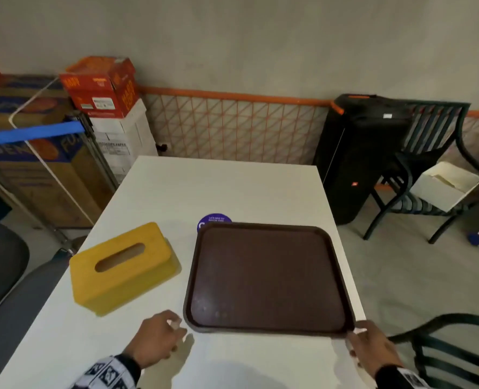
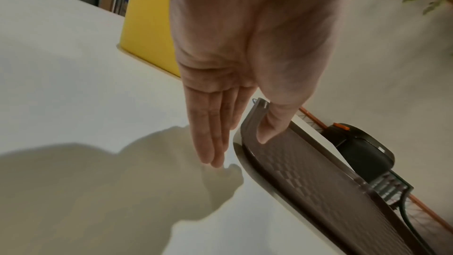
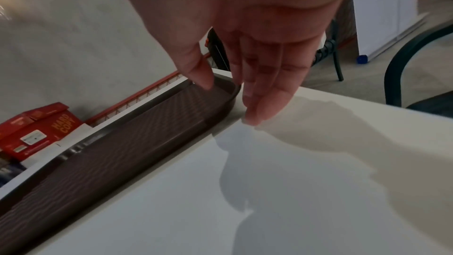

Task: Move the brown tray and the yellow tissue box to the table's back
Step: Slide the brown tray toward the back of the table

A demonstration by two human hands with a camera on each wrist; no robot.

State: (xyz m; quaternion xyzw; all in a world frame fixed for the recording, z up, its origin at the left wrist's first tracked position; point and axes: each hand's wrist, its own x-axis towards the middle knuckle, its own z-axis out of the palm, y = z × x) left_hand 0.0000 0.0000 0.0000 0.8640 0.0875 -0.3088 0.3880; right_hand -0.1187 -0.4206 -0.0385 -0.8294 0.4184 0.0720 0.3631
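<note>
Both hands, left hand (image 1: 155, 336) and right hand (image 1: 372, 349), fingers released, flank the brown tray (image 1: 266, 279) at its near corners; next, grip and push toward twelve o'clock.

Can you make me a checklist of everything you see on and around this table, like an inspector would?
Surface: white table, back part bare.
Job's things: brown tray lies flat at the front right; yellow tissue box to its left, apart from it.
Clutter: purple round sticker partly under the tray's far edge.
Grippers: left hand at the tray's near left corner, right hand at its near right corner; fingers straight, tray not lifted.
Cables: nothing seen on the table.
Surroundings: stacked boxes, black speaker, dark chair.
</note>
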